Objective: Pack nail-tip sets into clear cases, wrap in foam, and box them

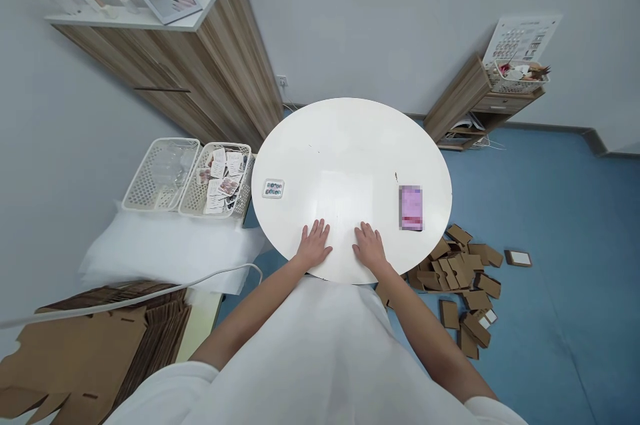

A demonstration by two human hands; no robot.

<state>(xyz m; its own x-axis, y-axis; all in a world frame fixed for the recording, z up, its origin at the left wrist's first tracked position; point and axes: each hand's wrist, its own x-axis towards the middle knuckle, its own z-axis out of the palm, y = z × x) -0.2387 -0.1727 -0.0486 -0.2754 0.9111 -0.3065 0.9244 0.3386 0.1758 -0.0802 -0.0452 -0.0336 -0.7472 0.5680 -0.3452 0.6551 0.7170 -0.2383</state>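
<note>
My left hand (pixel 313 244) lies flat near the front edge of the round white table (pixel 345 131), fingers spread and nothing in it. My right hand (pixel 370 246) rests the same way a little to the right, palm down with fingers apart. Beyond my left hand, toward the table's left side, sits a small clear case (pixel 273 189) with rows of small dark pieces inside. To the right of my right hand lies a pinkish-purple rectangular item (pixel 411 207), blurred by pixelation, so its kind cannot be made out. Neither hand touches these two things.
Left of the table stand a white basket of printed cards (pixel 225 181) and another basket (pixel 163 175) with clear plastic. Flat cardboard (pixel 75 351) is stacked at lower left, with a white cable (pixel 200 278) crossing nearby. Several small brown boxes (pixel 457 271) lie on the blue floor at right.
</note>
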